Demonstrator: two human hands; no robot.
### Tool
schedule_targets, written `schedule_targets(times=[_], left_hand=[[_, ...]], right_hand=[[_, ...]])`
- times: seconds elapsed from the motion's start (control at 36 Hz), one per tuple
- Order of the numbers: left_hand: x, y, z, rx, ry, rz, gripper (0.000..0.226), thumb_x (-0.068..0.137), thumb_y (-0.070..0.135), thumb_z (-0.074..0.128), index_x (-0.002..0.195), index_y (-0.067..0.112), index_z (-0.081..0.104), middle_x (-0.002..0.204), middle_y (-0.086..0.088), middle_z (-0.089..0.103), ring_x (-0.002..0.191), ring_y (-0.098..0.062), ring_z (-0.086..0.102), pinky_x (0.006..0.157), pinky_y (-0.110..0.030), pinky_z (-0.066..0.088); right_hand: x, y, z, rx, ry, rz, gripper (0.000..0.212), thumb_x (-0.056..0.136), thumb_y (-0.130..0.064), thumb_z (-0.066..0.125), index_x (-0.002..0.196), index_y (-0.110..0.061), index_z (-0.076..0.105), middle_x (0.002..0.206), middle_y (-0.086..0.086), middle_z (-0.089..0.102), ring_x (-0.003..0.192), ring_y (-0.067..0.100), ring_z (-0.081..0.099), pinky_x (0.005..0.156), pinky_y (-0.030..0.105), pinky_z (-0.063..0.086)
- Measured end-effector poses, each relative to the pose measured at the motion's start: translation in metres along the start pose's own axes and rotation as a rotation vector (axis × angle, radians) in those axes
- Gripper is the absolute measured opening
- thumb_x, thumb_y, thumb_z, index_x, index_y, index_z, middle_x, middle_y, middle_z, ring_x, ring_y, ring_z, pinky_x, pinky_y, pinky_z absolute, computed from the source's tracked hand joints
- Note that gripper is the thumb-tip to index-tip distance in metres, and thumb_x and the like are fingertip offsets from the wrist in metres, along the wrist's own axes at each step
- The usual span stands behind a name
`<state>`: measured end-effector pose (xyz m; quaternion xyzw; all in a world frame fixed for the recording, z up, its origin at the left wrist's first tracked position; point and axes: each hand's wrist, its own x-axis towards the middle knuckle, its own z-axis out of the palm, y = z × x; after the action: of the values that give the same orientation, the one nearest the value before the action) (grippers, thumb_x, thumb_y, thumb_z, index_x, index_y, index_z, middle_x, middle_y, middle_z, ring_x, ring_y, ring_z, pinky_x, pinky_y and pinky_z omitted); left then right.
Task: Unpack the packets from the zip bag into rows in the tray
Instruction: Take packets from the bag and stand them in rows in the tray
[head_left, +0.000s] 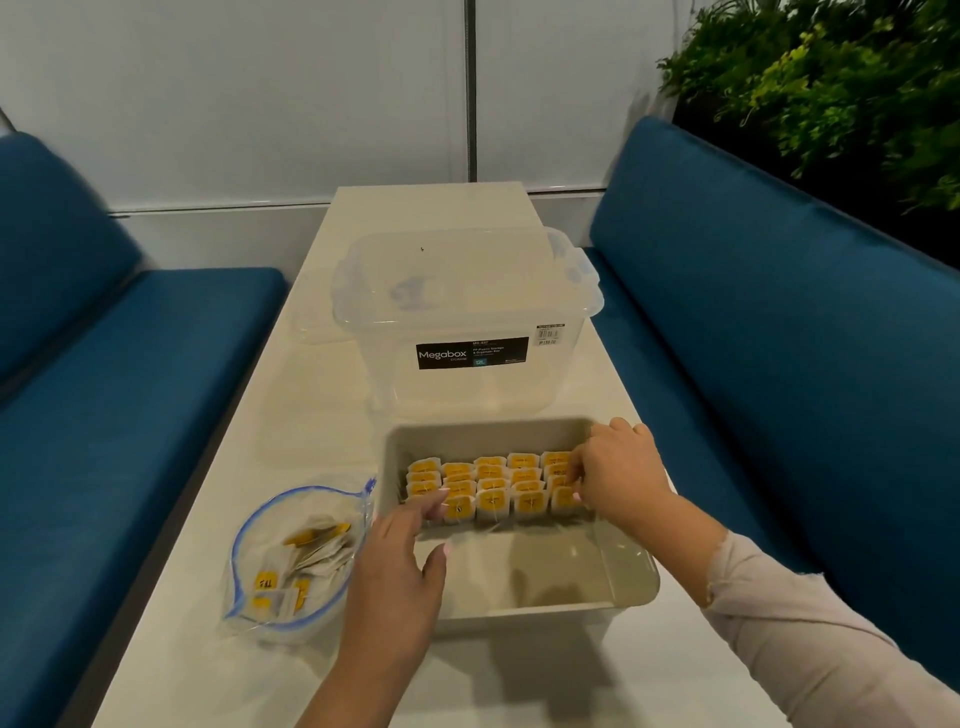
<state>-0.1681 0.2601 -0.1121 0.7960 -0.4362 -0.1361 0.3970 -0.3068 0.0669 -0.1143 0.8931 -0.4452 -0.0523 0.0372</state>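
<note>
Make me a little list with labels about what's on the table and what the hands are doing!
tray: beige tray, far half filled with rows of yellow packets
zip bag: open zip bag left of the tray, packets left inside
left hand: left hand reaches over the tray's near left corner, fingertips at the front row
right hand: right hand at the right end of the rows, fingers on packets
behind the tray: clear storage box
surface: white table

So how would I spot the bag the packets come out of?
Find the long white table between the blue benches. Left of the beige tray, near the left hand, lies a clear zip bag. Only it has a blue rim and loose packets jumbled inside.
</note>
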Motion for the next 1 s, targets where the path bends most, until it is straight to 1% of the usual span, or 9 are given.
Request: schedule_targets(times=[0.19, 0.36, 0.5, 0.58, 0.64, 0.69, 0.81, 0.89, 1.0], left_hand=[[-0.002, 0.004, -0.009, -0.015, 0.028, 0.056, 0.056, 0.081, 0.004, 0.067, 0.112, 0.048, 0.048, 0.101, 0.035, 0.051, 0.099, 0.021, 0.044, 0.079, 0.007, 0.029], [-0.003, -0.009, -0.041, 0.017, 0.191, 0.080, 0.049, 0.079, -0.004, 0.064, 0.092, 0.043, 0.062, 0.105, 0.022, 0.058, 0.103, 0.007, 0.051, 0.081, 0.002, 0.037], [-0.001, -0.033, -0.078, 0.137, 0.396, -0.008, 0.044, 0.073, -0.009, 0.063, 0.069, 0.035, 0.061, 0.113, 0.015, 0.056, 0.104, -0.008, 0.047, 0.078, 0.006, 0.027], [0.001, -0.054, -0.096, 0.176, 0.347, -0.131, 0.045, 0.076, -0.004, 0.061, 0.066, 0.039, 0.057, 0.125, 0.012, 0.051, 0.118, -0.010, 0.043, 0.082, -0.001, 0.023], [0.003, -0.064, -0.102, 0.216, 0.216, -0.207, 0.037, 0.080, 0.004, 0.061, 0.075, 0.041, 0.061, 0.136, 0.007, 0.046, 0.126, -0.013, 0.041, 0.090, -0.015, 0.030], [0.003, -0.071, -0.106, 0.236, 0.074, -0.282, 0.032, 0.082, 0.012, 0.061, 0.098, 0.039, 0.066, 0.146, 0.004, 0.037, 0.130, -0.013, 0.039, 0.098, -0.023, 0.034], [0.003, -0.080, -0.110, 0.236, -0.092, -0.322, 0.051, 0.085, 0.014, 0.058, 0.133, 0.026, 0.049, 0.151, 0.002, 0.032, 0.135, -0.012, 0.034, 0.106, -0.018, 0.025], [0.002, -0.084, -0.112, 0.220, -0.131, -0.321, 0.057, 0.085, 0.010, 0.057, 0.139, 0.018, 0.041, 0.150, 0.002, 0.033, 0.136, -0.010, 0.034, 0.107, -0.014, 0.022], [0.001, -0.090, -0.114, 0.203, -0.162, -0.291, 0.062, 0.083, 0.006, 0.057, 0.141, 0.015, 0.038, 0.149, 0.002, 0.033, 0.136, -0.009, 0.032, 0.104, -0.008, 0.018]], right_hand=[[-0.006, 0.001, -0.011, 0.145, 0.043, 0.040, 0.021, 0.086, -0.043, 0.064, 0.106, -0.037, 0.066, 0.107, -0.007, 0.057, 0.098, 0.012, 0.044, 0.091, 0.027, 0.034], [-0.010, -0.017, -0.028, 0.239, 0.104, -0.003, 0.017, 0.081, -0.046, 0.068, 0.096, -0.040, 0.066, 0.094, -0.014, 0.057, 0.090, 0.010, 0.041, 0.082, 0.029, 0.032], [-0.016, -0.051, -0.042, 0.331, 0.144, -0.105, 0.016, 0.079, -0.048, 0.068, 0.093, -0.040, 0.069, 0.073, -0.019, 0.049, 0.082, 0.008, 0.041, 0.077, 0.029, 0.032], [-0.024, -0.079, -0.050, 0.427, 0.135, -0.185, 0.014, 0.080, -0.046, 0.066, 0.092, -0.039, 0.068, 0.069, -0.018, 0.048, 0.082, 0.007, 0.040, 0.074, 0.029, 0.028], [-0.029, -0.099, -0.055, 0.465, 0.134, -0.234, 0.012, 0.082, -0.046, 0.065, 0.091, -0.039, 0.068, 0.071, -0.018, 0.052, 0.083, 0.007, 0.041, 0.074, 0.029, 0.027], [-0.033, -0.120, -0.057, 0.483, 0.135, -0.277, 0.013, 0.083, -0.047, 0.063, 0.091, -0.037, 0.068, 0.076, -0.016, 0.058, 0.086, 0.009, 0.044, 0.074, 0.029, 0.026], [-0.037, -0.162, -0.062, 0.459, 0.105, -0.353, 0.020, 0.089, -0.044, 0.055, 0.103, -0.038, 0.068, 0.092, -0.014, 0.067, 0.099, 0.011, 0.049, 0.076, 0.029, 0.024], [-0.033, -0.192, -0.063, 0.338, 0.070, -0.420, 0.025, 0.094, -0.038, 0.047, 0.112, -0.035, 0.065, 0.104, -0.009, 0.068, 0.105, 0.016, 0.050, 0.084, 0.032, 0.027], [-0.026, -0.231, -0.060, 0.010, 0.019, -0.528, 0.024, 0.092, -0.020, 0.048, 0.107, -0.023, 0.066, 0.102, 0.000, 0.068, 0.102, 0.023, 0.050, 0.079, 0.034, 0.024]])
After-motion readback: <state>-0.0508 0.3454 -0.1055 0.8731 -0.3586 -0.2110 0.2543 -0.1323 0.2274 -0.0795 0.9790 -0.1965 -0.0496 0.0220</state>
